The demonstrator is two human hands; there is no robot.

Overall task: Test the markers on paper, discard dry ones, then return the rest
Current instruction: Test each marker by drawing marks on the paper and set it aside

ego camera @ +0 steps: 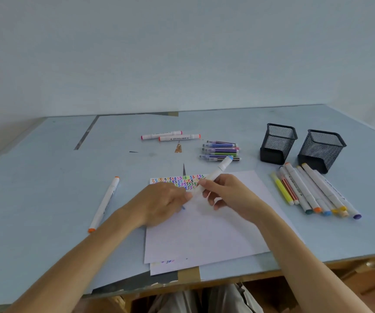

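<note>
Over the sheet of paper point(216, 229) both hands meet on 1 white marker point(213, 176) with a blue cap at its far end. The right hand point(229, 195) pinches the barrel between thumb and fingers, holding it slanted above the paper. The left hand point(166, 199) is curled at the marker's near end, which it hides; a sliver of blue shows under its fingers, but whether that is a cap or the tip cannot be told. Rows of coloured squiggles point(177, 180) cross the paper's far edge, partly covered by the hands. A second sheet peeks out beneath the paper's near edge. Right of the paper lies a bundle of markers point(313, 190), and beyond it stand 2 black mesh pen holders point(278, 143). Beyond the paper lie thin pens point(221, 150) and 2 white markers point(170, 136). Left of the paper an orange-capped marker point(104, 204) lies alone on the bench point(46, 177).
</note>
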